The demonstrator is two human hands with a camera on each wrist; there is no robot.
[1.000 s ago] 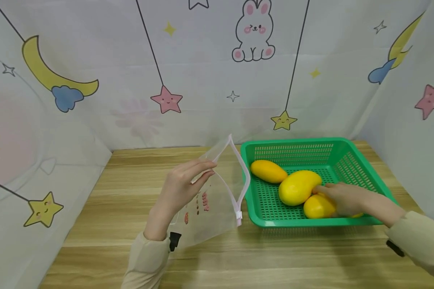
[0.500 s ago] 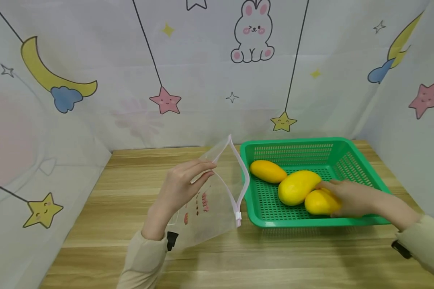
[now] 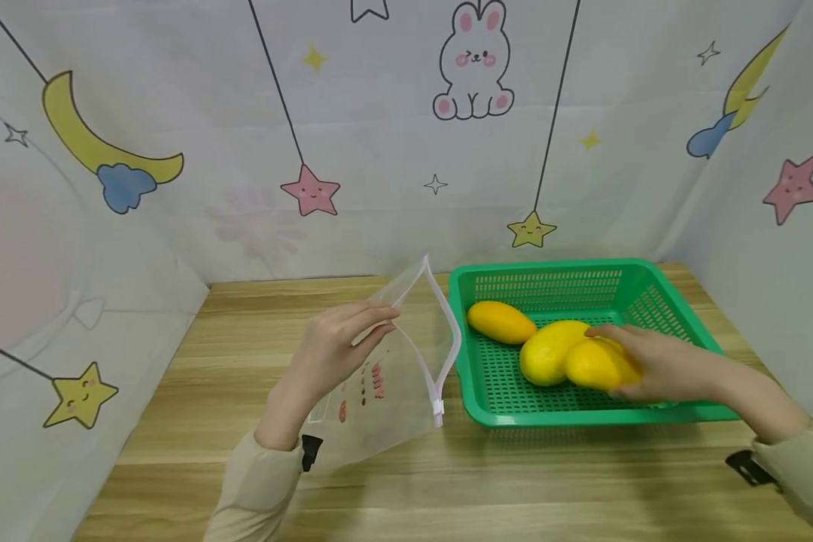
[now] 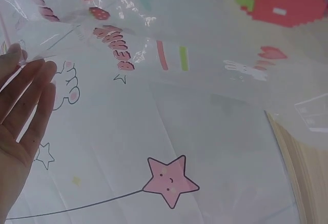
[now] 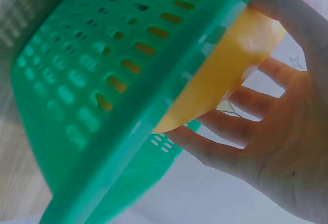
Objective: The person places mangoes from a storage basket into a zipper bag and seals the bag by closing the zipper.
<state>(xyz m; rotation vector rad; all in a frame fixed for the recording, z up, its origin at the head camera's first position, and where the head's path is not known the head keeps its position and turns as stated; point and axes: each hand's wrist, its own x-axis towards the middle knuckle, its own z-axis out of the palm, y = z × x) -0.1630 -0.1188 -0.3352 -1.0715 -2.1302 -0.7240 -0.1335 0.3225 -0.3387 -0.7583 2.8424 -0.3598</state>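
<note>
My left hand (image 3: pixel 335 346) pinches the top edge of a clear slider zip bag (image 3: pixel 406 384), whose mouth gapes toward the basket. Red strawberry prints show on the bag (image 4: pixel 205 44) in the left wrist view. On the right, my right hand (image 3: pixel 674 369) grips a yellow mango (image 3: pixel 599 364) inside the green basket (image 3: pixel 569 267). Its fingers (image 5: pixel 225 126) and thumb span the mango (image 5: pixel 220 80) in the right wrist view, where the basket rim covers part of the fruit. A second mango (image 3: pixel 545 352) lies against the held one, and a more orange mango (image 3: pixel 501 322) rests at the basket's left side.
The basket stands on a wood-grain table (image 3: pixel 244 452), close to the bag's right side. Behind and at both sides hangs a white cloth (image 3: pixel 379 135) printed with stars, moons and a rabbit.
My right hand has closed around the near mango and raised it slightly, so that it now overlaps the middle mango more. The left hand and bag have shifted slightly left.
</note>
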